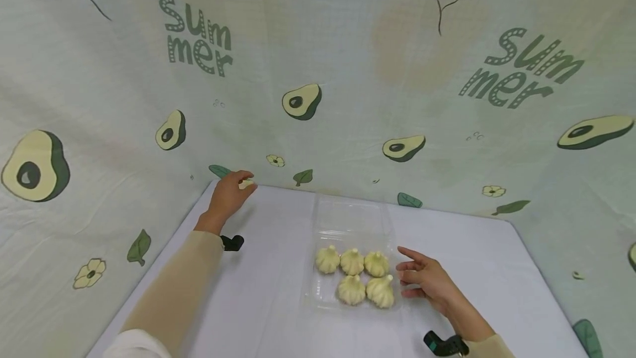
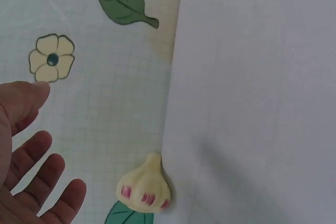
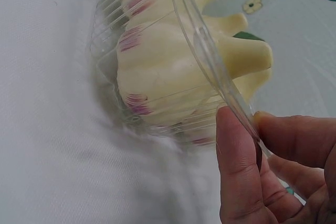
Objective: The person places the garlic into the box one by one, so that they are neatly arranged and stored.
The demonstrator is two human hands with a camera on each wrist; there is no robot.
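Note:
At the far left corner of the table, my left hand [image 1: 229, 195] is held over a garlic bulb [image 1: 245, 184]. The left wrist view shows that bulb [image 2: 146, 187], pale with pink marks, apart from the loosely spread fingers [image 2: 39, 177]. A clear plastic box [image 1: 318, 291] lies at the middle with its lid [image 1: 353, 217] folded back. Inside are garlic bulbs [image 1: 352, 262], three in the back row and two at the front right. My right hand [image 1: 429, 283] is at the box's right side, pinching its rim [image 3: 231, 90] between thumb and finger.
A white cloth covers the table [image 1: 268, 269]. Patterned fabric [image 1: 348, 70] with avocados and leaves hangs behind and along both sides. Black camera mounts [image 1: 444, 343] are strapped at both wrists.

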